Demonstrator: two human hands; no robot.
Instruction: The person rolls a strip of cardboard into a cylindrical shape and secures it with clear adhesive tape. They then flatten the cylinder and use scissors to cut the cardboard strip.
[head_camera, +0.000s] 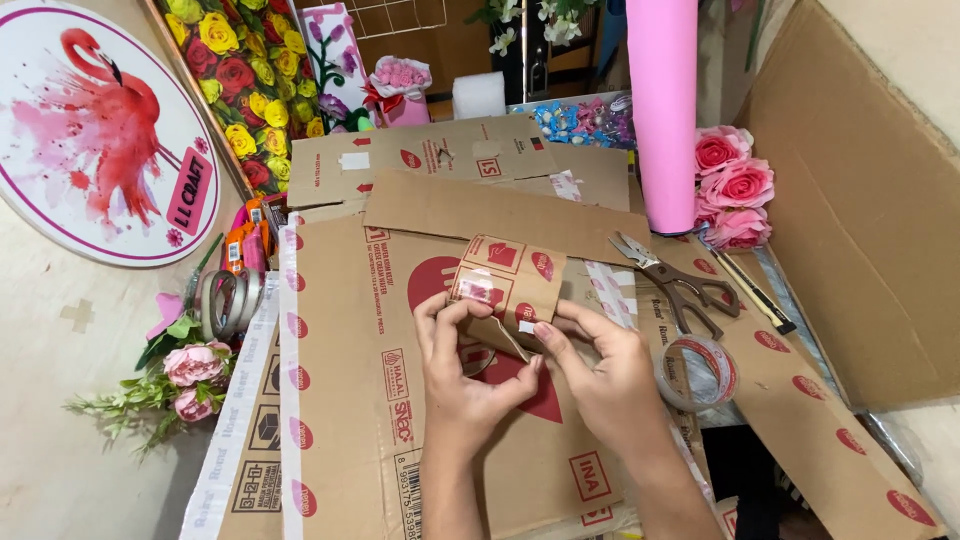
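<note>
A: What sort of place is this?
B: A craft workshop. Flattened cardboard boxes (440, 400) cover the surface, with scissors (675, 280), tape rolls (228, 303), a pink paper roll (663, 110), fabric roses (732, 185) and a painted flamingo sign (95, 130).

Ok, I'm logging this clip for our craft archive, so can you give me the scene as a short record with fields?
left hand: left hand grips the small cardboard piece at its lower left edge
right hand: right hand pinches its lower edge
surface: flattened cardboard boxes
tools: scissors, clear tape roll right of the hands
left side: tape rolls, pink artificial flowers
behind: pink paper roll, pink roses
</note>
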